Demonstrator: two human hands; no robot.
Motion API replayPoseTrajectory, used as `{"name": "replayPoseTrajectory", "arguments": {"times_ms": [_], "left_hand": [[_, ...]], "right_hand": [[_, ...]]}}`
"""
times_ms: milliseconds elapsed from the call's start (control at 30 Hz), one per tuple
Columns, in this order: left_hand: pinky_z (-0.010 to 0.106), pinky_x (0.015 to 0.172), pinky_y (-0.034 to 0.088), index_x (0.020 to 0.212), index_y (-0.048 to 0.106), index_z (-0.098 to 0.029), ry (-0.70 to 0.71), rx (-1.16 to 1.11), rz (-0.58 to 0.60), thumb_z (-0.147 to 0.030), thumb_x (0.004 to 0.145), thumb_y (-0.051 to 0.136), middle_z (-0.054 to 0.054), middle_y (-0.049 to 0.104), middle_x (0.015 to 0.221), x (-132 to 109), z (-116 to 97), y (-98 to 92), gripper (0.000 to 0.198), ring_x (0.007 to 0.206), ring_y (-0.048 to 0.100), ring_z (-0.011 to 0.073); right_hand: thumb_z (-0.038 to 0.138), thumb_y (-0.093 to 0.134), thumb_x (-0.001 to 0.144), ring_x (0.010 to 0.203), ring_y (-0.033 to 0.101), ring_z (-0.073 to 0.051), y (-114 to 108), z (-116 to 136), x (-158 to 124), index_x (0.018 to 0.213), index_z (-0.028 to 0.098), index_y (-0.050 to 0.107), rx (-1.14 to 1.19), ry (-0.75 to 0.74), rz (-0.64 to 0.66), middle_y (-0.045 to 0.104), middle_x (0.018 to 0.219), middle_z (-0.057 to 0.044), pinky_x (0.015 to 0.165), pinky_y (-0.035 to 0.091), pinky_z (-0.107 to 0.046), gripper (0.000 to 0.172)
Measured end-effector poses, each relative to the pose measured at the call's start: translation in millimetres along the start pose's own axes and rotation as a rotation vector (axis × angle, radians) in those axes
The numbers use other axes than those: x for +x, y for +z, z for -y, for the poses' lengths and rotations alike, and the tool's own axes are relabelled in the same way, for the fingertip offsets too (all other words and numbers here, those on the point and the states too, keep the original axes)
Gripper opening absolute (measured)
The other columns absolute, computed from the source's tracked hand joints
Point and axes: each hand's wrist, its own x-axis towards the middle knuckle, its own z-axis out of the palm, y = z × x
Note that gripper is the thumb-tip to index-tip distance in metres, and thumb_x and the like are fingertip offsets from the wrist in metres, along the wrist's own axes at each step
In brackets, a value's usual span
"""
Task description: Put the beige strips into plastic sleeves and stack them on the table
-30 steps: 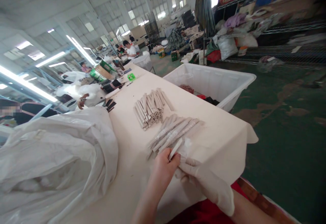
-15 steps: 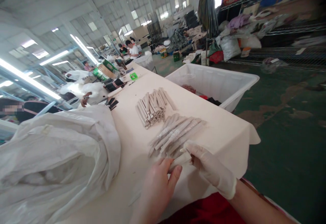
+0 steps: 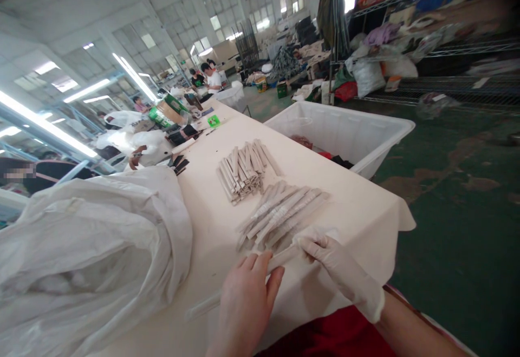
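A long pale fabric strip [image 3: 283,257] stretches between my two hands. My bare left hand [image 3: 248,298] is closed around it, and its far end comes out to the left, low over the table. My right hand [image 3: 330,259], in a thin whitish glove, pinches the other end between thumb and fingers. Just beyond my hands lies a loose pile of similar pale strips [image 3: 280,213], some looking crinkled or wrapped. Behind that pile is a neater stack of flat, stiffer-looking strips [image 3: 244,170].
A large white sack [image 3: 97,238] covers the left of the cream-covered table [image 3: 357,205]. Beyond the right edge stands a white plastic bin [image 3: 345,124] with cloth inside. A small green box [image 3: 213,121], dark pieces [image 3: 179,163] and bags lie farther along. People work in the distance.
My right hand has closed over the strip end that showed between my hands. More of the strip now sticks out left of my left hand. The piles have not moved.
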Motion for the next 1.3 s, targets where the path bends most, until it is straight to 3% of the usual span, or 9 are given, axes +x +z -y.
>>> {"name": "replayPoseTrajectory", "arguments": {"times_ms": [300,500,600,833,1000,1167,1300], "left_hand": [[0.038,0.084,0.048,0.111,0.063,-0.019,-0.038,-0.053,0.080,-0.034,0.089,0.043,0.008,0.069,0.103,1,-3,-9.3,0.033,0.096,0.063,0.0253],[0.033,0.081,0.047,0.109,0.064,-0.022,-0.033,-0.186,0.183,-0.040,0.088,0.044,0.007,0.070,0.102,-1,-5,-8.9,0.034,0.093,0.064,0.0236],[0.035,0.082,0.047,0.111,0.064,-0.022,-0.054,-0.183,0.173,-0.040,0.087,0.044,0.007,0.070,0.103,1,-6,-8.4,0.035,0.095,0.064,0.0249],[0.036,0.082,0.047,0.112,0.063,-0.021,-0.077,-0.194,0.170,-0.040,0.088,0.042,0.007,0.070,0.105,6,-5,-10.4,0.037,0.096,0.064,0.0257],[0.036,0.083,0.046,0.113,0.063,-0.021,-0.084,-0.178,0.185,-0.040,0.089,0.041,0.008,0.069,0.108,7,-1,-7.7,0.038,0.096,0.064,0.0261],[0.036,0.084,0.046,0.112,0.064,-0.020,-0.079,-0.187,0.201,-0.040,0.088,0.043,0.008,0.069,0.106,3,-1,-6.5,0.038,0.097,0.063,0.0260],[0.033,0.083,0.046,0.112,0.064,-0.021,-0.065,-0.216,0.218,-0.042,0.087,0.044,0.008,0.069,0.106,-1,-3,-7.9,0.038,0.096,0.063,0.0247]], "right_hand": [[0.057,0.070,0.063,0.055,0.039,-0.013,-4,-2,0,0.055,0.018,0.058,0.037,0.013,0.033,0.049,0.055,0.002,0.057,0.030,-0.029,0.042],[0.044,0.070,0.071,0.057,0.041,-0.012,-12,-21,5,0.058,0.019,0.056,0.281,0.057,0.022,0.050,0.057,0.004,0.059,0.031,-0.028,0.031],[0.046,0.066,0.074,0.057,0.042,-0.013,-12,-23,7,0.058,0.019,0.059,0.226,0.013,0.023,0.053,0.057,0.003,0.059,0.031,-0.028,0.032],[0.057,0.069,0.064,0.052,0.039,-0.012,-10,-10,2,0.052,0.018,0.060,0.049,0.055,0.038,0.051,0.053,0.001,0.055,0.029,-0.030,0.042],[0.051,0.071,0.064,0.059,0.042,-0.013,-12,-7,-1,0.070,0.017,0.067,-0.022,0.086,0.144,0.052,0.060,0.002,0.059,0.030,-0.029,0.034],[0.052,0.070,0.066,0.052,0.037,-0.012,-10,-9,-1,0.053,0.019,0.055,0.022,0.081,0.099,0.044,0.051,0.003,0.055,0.029,-0.029,0.038],[0.051,0.063,0.074,0.054,0.037,-0.013,-11,-17,3,0.056,0.020,0.053,0.124,0.019,0.041,0.044,0.054,0.003,0.055,0.031,-0.028,0.037]]}}
